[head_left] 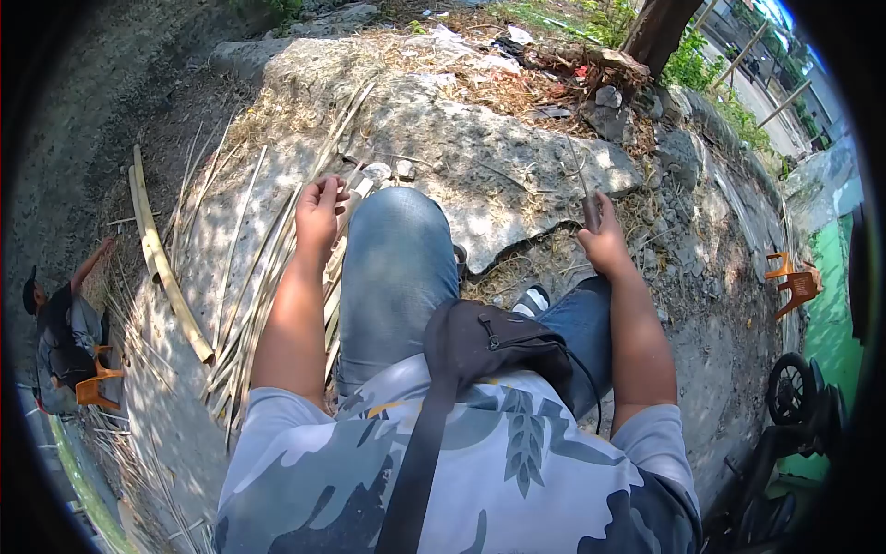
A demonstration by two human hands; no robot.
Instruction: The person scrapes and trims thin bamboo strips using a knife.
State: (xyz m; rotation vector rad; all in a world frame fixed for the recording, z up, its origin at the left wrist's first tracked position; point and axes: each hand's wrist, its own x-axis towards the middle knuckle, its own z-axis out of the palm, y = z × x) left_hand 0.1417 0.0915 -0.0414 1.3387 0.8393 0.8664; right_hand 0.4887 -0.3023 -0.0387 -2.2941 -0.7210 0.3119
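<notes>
My right hand (602, 238) is closed round the dark handle of a knife (591, 212), whose thin blade points up and away over the concrete slab (498, 148). My left hand (319, 214) is raised beside my left knee, its fingers curled together; whatever they hold, if anything, is too small to make out. Long thin bamboo strips (268, 277) lie on the ground below and beside my left forearm. Between my hands are my knees in jeans (395, 268) and a black bag (494, 337) strapped across my body.
Split bamboo poles (166, 268) lie at the left. Beyond them a person (66, 323) sits on an orange chair (98, 386). A tree trunk (660, 35) and rubble stand ahead. An orange stool (794, 284) and a motorbike (792, 397) are at the right.
</notes>
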